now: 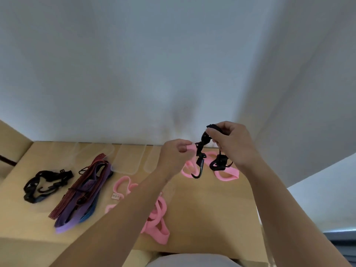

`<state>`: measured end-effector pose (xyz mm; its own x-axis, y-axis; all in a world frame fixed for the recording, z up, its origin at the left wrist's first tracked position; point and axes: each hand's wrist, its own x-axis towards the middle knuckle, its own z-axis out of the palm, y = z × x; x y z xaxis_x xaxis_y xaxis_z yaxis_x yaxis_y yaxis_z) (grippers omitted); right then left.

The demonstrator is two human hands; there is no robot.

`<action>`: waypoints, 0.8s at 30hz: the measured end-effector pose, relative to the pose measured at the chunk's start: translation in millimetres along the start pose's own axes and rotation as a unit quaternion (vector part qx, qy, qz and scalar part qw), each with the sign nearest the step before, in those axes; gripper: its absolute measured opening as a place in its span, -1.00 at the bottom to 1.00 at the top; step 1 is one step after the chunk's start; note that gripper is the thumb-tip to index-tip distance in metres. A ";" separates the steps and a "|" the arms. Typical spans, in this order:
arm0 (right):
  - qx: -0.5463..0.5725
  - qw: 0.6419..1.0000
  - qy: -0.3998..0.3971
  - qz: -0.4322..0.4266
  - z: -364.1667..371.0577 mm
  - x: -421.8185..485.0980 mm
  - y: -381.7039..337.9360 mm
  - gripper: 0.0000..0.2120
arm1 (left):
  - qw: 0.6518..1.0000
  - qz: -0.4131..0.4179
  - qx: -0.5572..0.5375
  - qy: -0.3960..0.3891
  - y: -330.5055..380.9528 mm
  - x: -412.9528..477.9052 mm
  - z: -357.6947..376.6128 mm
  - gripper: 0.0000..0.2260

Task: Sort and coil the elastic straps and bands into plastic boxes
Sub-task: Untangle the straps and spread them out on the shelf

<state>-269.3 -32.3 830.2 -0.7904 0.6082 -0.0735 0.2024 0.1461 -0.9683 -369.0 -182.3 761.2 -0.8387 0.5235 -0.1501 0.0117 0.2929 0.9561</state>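
My right hand grips a black hooked strap lifted above the table, its hook dangling down. My left hand pinches a pink band that tangles with the black strap and trails to the pink loops lying below. More pink bands lie under my left forearm. A second black strap rests at the left. A bundle of purple, red and blue straps lies beside it. Clear plastic boxes stand at the back by the wall.
The wooden table ends at a white wall behind and at its right edge near my right forearm. A small white tag lies among the pink bands. A cardboard-coloured surface rises at the far left.
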 end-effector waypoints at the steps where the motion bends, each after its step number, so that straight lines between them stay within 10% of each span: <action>1: 0.004 1.000 -0.002 -0.013 -3.0 0.2 -5.4 -0.93 | 1.000 -0.002 -0.001 0.017 1.2 -3.2 0.9 -0.80; 24: 0.040 0.978 -0.043 -0.202 15.9 -35.3 -97.5 -0.92 | 0.981 0.023 -0.047 0.187 4.3 -87.0 -68.1 -0.87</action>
<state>-270.3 -80.5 923.5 -0.8428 0.4447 0.3030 -0.1801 0.2975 -0.9376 -333.0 -281.1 795.5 -0.9799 0.1983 -0.0196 0.0192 0.1918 0.9813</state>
